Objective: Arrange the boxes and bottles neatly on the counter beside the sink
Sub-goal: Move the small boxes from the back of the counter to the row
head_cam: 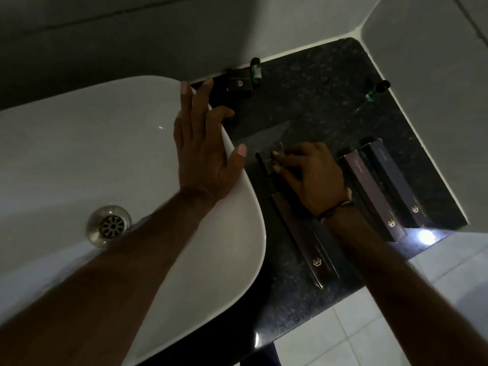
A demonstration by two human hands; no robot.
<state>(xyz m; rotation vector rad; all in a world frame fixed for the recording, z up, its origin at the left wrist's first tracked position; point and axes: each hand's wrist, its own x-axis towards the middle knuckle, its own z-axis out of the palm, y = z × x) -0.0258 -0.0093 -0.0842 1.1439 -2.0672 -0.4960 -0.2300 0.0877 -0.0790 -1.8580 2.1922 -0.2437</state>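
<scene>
On the dark speckled counter three long dark boxes lie side by side. My right hand presses on the far end of the leftmost long box, fingers curled over it. A purple long box and a blue long box lie to its right. My left hand rests open on the white sink's rim, fingers spread, holding nothing. A small square dark box stands by the back wall with a green bottle beside it. Another green bottle stands at the right wall.
The white basin with a metal drain fills the left. Grey tiled walls close the counter at the back and right. The counter's front edge drops to a white tiled floor. A bright light glare sits at the counter's right corner.
</scene>
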